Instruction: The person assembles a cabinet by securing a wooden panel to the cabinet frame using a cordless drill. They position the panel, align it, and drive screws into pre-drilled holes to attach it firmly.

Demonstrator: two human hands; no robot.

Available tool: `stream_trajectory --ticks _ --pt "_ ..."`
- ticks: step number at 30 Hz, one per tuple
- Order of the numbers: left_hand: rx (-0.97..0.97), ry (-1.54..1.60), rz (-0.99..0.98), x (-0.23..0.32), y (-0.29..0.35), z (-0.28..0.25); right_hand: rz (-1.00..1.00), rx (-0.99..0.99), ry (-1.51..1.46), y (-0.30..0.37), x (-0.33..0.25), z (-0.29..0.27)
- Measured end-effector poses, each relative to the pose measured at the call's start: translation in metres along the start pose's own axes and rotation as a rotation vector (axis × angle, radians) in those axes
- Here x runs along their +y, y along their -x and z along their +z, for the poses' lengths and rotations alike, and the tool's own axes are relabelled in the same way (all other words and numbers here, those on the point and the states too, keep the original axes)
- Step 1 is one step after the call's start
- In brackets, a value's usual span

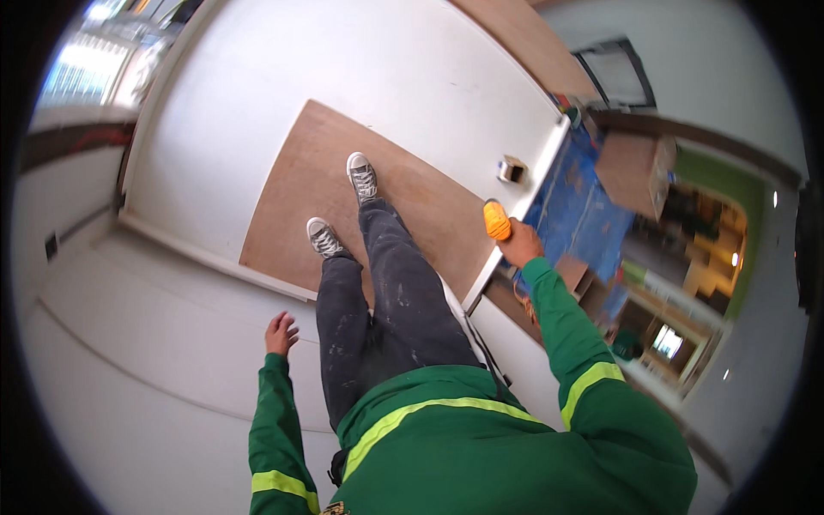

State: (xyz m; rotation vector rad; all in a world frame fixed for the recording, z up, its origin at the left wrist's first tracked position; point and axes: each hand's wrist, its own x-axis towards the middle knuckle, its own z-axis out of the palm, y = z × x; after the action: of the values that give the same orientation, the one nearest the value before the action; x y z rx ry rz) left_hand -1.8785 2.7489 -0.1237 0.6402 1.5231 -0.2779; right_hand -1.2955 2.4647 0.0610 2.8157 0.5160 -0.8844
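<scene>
I am reading this as a carrying step, right hand [520, 245] gripping the orange tool [496, 221] near the right edge of the brown board [296, 184], left hand [281, 333] hanging empty, loosely uncurled, next move probably calling for steady footing

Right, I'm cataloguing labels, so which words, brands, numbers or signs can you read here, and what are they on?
No text here is clear enough to quote.
Orange tool in the right hand: any marking is too small to read.
Small box: any print is too small.
Patch on the green jacket: too small, at the picture's edge.
</scene>
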Motion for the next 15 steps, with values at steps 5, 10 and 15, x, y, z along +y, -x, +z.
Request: stream_trajectory --ticks 5,10,15 --pt "0.09 -0.277 -0.067 0.054 0.001 -0.091 0.341 -0.07 -0.434 0.125 0.051 0.069" --pt "0.135 -0.41 -0.002 0.146 -0.033 -0.107 0.787 -0.013 -0.695 0.194 0.064 0.138" --pt "0.154 -0.633 0.153 0.248 -0.076 0.001 0.823 0.186 -1.058 0.185 0.091 0.16"
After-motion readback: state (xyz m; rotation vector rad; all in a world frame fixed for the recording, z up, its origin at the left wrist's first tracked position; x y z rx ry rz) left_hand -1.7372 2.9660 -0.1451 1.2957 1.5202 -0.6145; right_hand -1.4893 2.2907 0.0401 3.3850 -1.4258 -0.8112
